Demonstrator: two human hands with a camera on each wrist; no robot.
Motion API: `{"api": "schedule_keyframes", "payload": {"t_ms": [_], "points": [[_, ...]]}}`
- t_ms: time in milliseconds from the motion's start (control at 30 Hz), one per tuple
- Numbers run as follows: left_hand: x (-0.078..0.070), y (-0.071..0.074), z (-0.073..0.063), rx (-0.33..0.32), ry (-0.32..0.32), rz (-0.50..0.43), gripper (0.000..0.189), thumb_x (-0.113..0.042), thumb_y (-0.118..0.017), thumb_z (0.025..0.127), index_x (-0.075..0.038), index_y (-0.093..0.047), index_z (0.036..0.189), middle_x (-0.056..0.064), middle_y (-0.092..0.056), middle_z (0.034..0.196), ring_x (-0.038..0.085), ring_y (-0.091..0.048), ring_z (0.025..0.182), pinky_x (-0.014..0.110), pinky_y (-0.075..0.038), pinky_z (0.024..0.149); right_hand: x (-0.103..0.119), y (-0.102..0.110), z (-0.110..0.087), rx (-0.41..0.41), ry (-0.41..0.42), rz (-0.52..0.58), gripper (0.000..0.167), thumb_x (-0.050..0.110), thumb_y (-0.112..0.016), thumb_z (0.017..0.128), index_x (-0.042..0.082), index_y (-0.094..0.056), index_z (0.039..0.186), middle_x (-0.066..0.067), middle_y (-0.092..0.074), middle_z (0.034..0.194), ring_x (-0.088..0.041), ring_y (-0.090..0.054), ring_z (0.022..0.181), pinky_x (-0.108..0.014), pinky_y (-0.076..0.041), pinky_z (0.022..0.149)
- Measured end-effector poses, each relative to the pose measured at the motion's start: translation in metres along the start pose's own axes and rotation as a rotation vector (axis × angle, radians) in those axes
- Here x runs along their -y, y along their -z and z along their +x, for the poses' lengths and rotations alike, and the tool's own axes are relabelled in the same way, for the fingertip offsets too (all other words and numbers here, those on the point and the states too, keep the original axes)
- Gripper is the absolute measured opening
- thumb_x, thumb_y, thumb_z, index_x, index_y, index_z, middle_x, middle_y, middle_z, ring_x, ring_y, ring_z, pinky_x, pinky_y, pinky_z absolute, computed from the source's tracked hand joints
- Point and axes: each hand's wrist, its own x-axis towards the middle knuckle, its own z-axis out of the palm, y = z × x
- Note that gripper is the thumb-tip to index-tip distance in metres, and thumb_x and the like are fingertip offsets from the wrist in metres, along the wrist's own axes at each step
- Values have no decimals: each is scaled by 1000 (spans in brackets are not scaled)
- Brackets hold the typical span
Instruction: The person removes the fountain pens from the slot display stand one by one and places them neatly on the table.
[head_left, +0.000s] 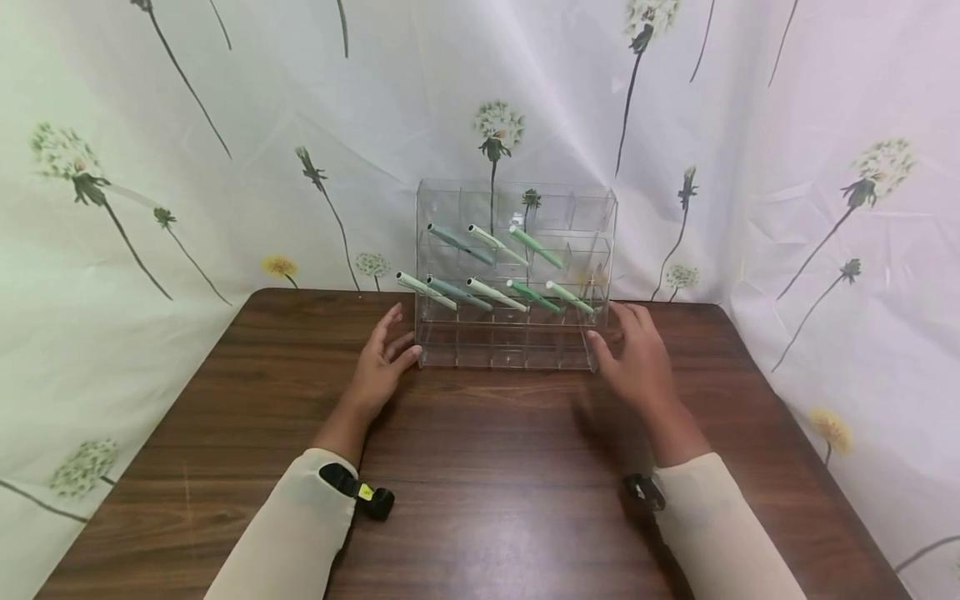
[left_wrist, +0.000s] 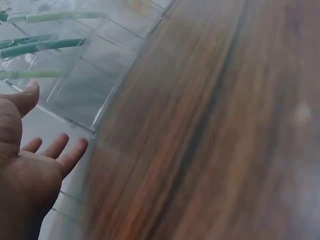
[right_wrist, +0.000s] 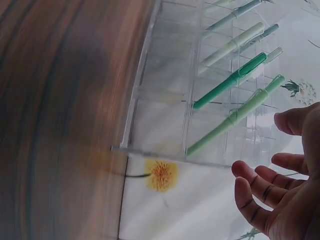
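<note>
A clear acrylic pen rack point(head_left: 517, 346) with stepped tiers stands toward the back of the table. Capped pens lie slanted in its compartments: three in the upper row, among them a light green pen point(head_left: 536, 247), and several in the middle row, including a dark green pen point(head_left: 534, 297). The front tier holds none. My left hand point(head_left: 378, 367) is beside the rack's lower left corner, fingers spread and loosely bent, thumb close to the edge. On the opposite side, my right hand point(head_left: 637, 358) has its fingers apart near the right wall. Neither hand grips anything.
The dark wood-grain table point(head_left: 480, 467) extends toward me. Behind it and at both sides hangs a white cloth point(head_left: 360, 125) printed with dandelions. A black strap device point(head_left: 360, 492) sits on my left wrist, another device point(head_left: 645, 492) on the right.
</note>
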Motion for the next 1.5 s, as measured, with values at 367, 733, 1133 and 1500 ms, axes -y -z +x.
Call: {"api": "schedule_keyframes", "payload": {"t_ms": [367,733,1133,1500], "points": [[6,-9,11,-21,31,-65,76,-8,-64,110,-20,-27,175,16,-31,178,41,-37,163,39,-48,120,14,-17,21,6,3,97,53,17,-77,104,-4,-60,149,-24,-63,132,-40,-75,93,-54,-63,81],[10,-12,13,-29,44,-57,71,-10,-62,112,-21,-30,175,17,-32,179,42,-34,164,50,-41,127,11,-29,46,65,-88,140,51,19,-75,105,3,-60,152,-23,-65,138,-35,-65,91,-47,-55,81],[14,-15,17,-9,-34,-5,71,-9,-63,111,-16,-31,174,17,-34,178,43,-36,163,59,-37,128,-1,-38,55,141,-84,146,50,18,-74,106,3,-59,152,-22,-63,142,-41,-67,112,-55,-59,91],[16,-16,17,-15,-75,28,70,-6,-65,109,-10,-34,172,25,-42,172,46,-43,158,61,-38,125,1,-42,62,190,-109,168,48,24,-72,108,4,-62,151,-22,-63,144,-42,-60,136,-61,-52,110]]}}
